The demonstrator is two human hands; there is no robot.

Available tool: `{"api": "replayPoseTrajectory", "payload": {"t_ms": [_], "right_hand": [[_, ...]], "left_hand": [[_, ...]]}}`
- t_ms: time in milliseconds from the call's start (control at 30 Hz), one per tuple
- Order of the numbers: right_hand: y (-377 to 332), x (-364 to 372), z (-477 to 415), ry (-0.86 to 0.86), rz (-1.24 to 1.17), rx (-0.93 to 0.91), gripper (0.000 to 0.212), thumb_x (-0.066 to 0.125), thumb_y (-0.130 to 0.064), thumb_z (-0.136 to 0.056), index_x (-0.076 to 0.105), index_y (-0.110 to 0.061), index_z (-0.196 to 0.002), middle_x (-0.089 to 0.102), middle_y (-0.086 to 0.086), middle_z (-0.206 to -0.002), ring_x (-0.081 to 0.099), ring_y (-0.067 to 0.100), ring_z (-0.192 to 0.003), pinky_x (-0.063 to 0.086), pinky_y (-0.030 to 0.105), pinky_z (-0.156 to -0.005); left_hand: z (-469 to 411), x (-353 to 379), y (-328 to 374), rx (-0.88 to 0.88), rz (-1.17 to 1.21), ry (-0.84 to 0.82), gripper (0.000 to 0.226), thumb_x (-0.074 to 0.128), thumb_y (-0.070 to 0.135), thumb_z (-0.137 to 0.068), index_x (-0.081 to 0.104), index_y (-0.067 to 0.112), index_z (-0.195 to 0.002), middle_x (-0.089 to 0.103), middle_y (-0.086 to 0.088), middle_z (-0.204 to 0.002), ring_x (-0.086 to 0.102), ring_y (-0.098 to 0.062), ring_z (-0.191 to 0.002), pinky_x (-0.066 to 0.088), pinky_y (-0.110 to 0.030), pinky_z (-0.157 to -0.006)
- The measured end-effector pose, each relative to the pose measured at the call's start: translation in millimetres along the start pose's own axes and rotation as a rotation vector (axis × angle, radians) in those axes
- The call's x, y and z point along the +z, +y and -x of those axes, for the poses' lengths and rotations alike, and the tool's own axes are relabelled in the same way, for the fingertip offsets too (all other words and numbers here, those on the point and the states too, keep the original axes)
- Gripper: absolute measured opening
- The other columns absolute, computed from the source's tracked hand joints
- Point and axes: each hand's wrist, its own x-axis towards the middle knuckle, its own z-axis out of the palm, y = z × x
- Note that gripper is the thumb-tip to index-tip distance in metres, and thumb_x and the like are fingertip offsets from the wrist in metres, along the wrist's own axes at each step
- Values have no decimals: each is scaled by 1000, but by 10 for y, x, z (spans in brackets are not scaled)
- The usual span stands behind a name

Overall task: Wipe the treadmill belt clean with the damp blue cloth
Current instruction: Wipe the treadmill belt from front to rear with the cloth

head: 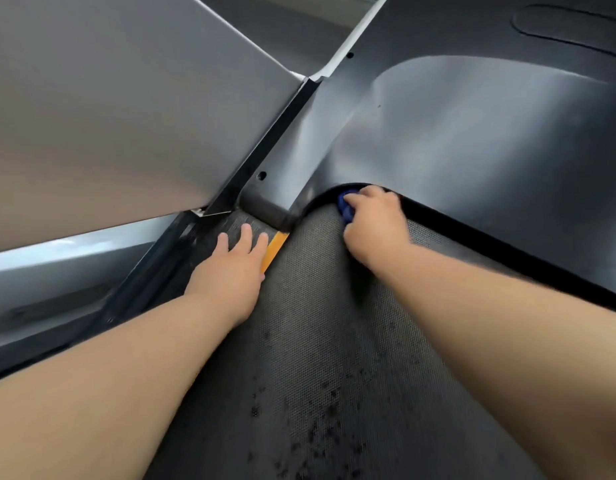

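— Which step is this?
— Wiping, I'd judge, at the belt's far end. The right hand (375,220) presses the cloth (346,206) onto the belt (317,323) just where it runs under the cover (438,133). Only a bit of blue shows, at that hand's 10 o'clock

— And the fingers?
— The right ones are curled round the bunched cloth, back of the hand up. The left hand (233,268) lies at the right hand's 8 o'clock, fingers straight and a little spread, holding nothing. Its fingertips rest on the rail (209,237), and the finger nearest the belt lies over the yellow strip (277,245)

— The arms?
— Both bare forearms reach forward, entering the view from about 7 and 4 o'clock and closing toward the cover. The left looks like a brace taking some weight while the right works

— How much is left to do?
— Most of it, I think. Dark specks (320,427) dot the belt toward 6 o'clock, well apart from the cloth

— So what does the next move call for?
— Likely a firm pull of the cloth down the belt toward 6 o'clock, staying out of the dark gap under the cover. Bunched that small it covers little, so overlapping passes, or a flatter cloth, would serve better
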Motion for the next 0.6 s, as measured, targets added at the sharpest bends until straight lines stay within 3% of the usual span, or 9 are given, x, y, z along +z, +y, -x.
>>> {"api": "replayPoseTrajectory", "payload": {"t_ms": [167, 233, 333, 367, 533, 600], "right_hand": [[-229, 180, 508, -226, -66, -595, 39, 54, -18, -84, 59, -17, -123, 53, 6, -124, 47, 31, -107, 44, 41, -90], [-59, 104, 245, -151, 95, -536, 39, 50, -17, -85, 55, -19, -124, 52, 7, -124, 46, 31, -105, 45, 41, -88], [15, 51, -36, 42, 182, -112, 34, 45, -13, -87, 52, -15, -120, 48, 10, -122, 45, 33, -104, 44, 40, -85], [-62, 63, -1, 41, 176, -78, 33, 45, -12, -87, 51, -13, -119, 46, 11, -122, 44, 33, -103, 43, 40, -84], [-420, 234, 582, -235, -101, -510, 41, 50, -13, -86, 50, -14, -127, 45, 7, -129, 42, 30, -107, 44, 42, -91], [-288, 180, 453, -194, -44, -565, 41, 49, -15, -87, 50, -17, -128, 46, 7, -128, 44, 30, -108, 42, 41, -88]], "left_hand": [[-19, -9, 15, -11, -10, -41, 70, 37, 33, -101, -10, 19, -150, -11, -8, -158, 5, -39, -144, 36, -44, -108], [-37, -38, 7, 14, -27, -58, 70, 38, 32, -101, -10, 18, -151, -11, -9, -158, 6, -40, -144, 39, -44, -105], [-28, -58, 8, 6, -52, -50, 68, 38, 29, -101, -8, 16, -151, -10, -10, -159, 7, -41, -144, 44, -43, -101], [-23, -63, 28, 3, -53, -53, 68, 38, 29, -101, -7, 16, -151, -9, -10, -159, 8, -41, -143, 44, -43, -101], [-5, -85, 31, -13, -86, -64, 71, 42, 34, -99, -5, 18, -151, -5, -9, -158, 11, -38, -143, 40, -39, -104], [-31, -88, -4, 7, -101, -33, 71, 41, 37, -99, -3, 19, -151, -4, -7, -158, 14, -36, -143, 43, -38, -100]]}}
